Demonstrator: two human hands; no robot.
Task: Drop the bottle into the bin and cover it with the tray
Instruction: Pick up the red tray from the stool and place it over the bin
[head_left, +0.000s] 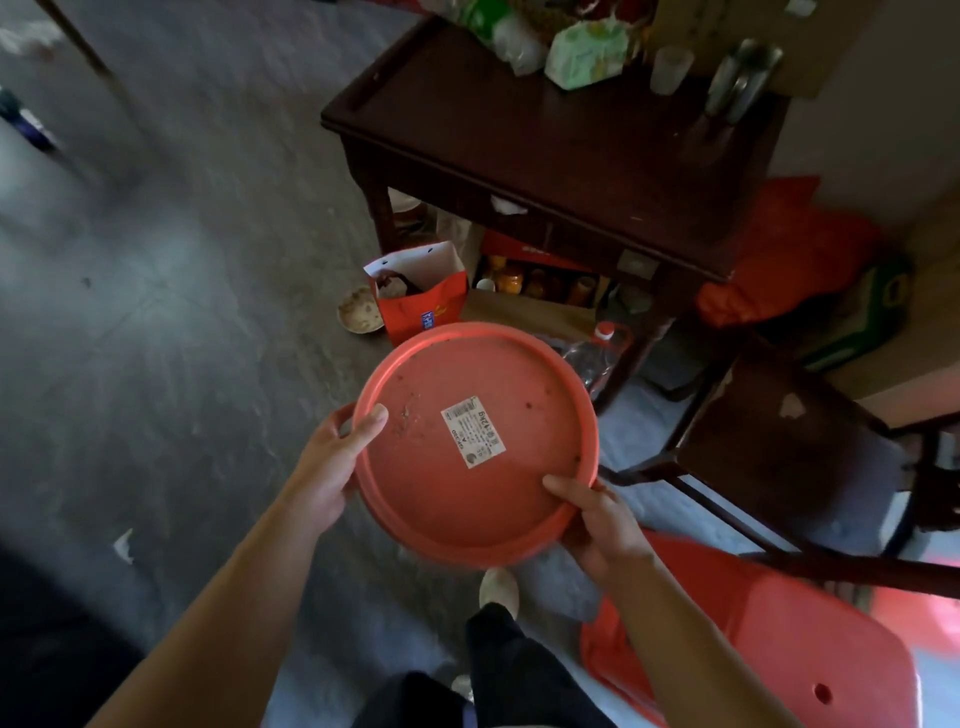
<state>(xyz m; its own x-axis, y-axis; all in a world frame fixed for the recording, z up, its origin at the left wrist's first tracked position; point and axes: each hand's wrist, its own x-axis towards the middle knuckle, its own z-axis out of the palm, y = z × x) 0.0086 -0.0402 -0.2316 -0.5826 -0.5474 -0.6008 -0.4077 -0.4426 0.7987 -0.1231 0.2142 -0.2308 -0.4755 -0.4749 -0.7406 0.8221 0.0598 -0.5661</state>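
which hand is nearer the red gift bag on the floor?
Left. The left hand grips the tray rim on the side below the red gift bag; the right hand holds the opposite, near-right rim, farther from the bag.

The tray (475, 447) sits mid-scene between the left hand (332, 462) and right hand (605, 519). Just beyond its far right edge lies a bottle (597, 353); a paper bag (418, 296) stands beyond its far edge, the bench (545, 130) farther off.
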